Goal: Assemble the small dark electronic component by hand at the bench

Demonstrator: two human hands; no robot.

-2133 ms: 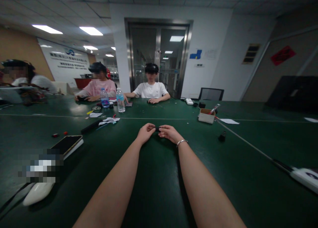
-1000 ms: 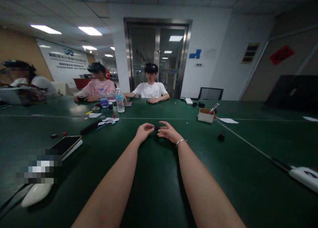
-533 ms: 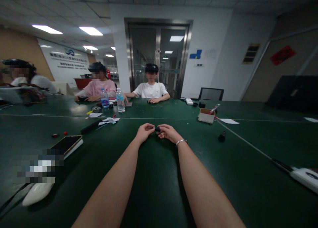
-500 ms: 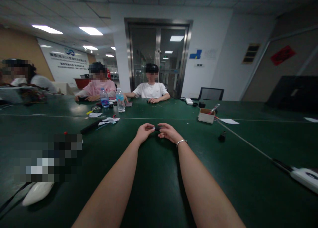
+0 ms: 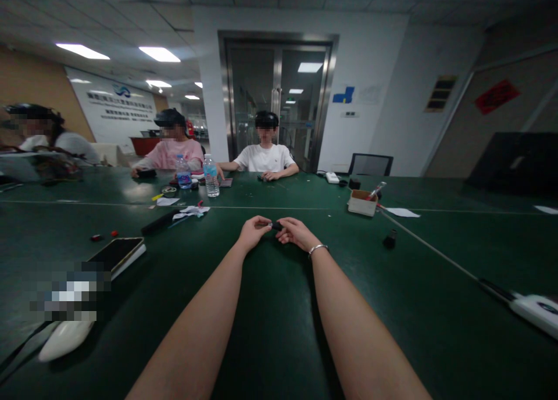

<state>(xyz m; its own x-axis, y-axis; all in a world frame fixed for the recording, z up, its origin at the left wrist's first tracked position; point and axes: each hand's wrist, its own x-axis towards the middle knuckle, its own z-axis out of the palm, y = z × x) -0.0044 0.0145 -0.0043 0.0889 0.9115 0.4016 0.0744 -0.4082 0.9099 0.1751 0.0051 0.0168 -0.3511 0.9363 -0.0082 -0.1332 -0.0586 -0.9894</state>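
Note:
Over the green table (image 5: pixel 279 307), both my arms stretch forward and the hands nearly meet. A small dark object (image 5: pixel 276 226) with a pale end on its left side spans the gap between them; its exact kind is too small to make out. My left hand (image 5: pixel 254 232) pinches the pale end between thumb and fingertips. From the other side, my right hand (image 5: pixel 298 234), with a bracelet (image 5: pixel 318 249) at the wrist, is closed on the dark part, its lower fingers curled in. The fingers partly hide the object.
Left lie a phone (image 5: pixel 120 252), small red pieces (image 5: pixel 114 234) and crumpled paper (image 5: pixel 192 212). Right are a small box (image 5: pixel 362 205), a black piece (image 5: pixel 390 239), and a cable leading to a white power strip (image 5: pixel 538 310). Bottles (image 5: pixel 211 177) and several people are across the table.
My right hand's fingers have closed in on the small dark object, with the lower fingers curling. My left hand stays in place. Across the table, the person in pink has shifted slightly.

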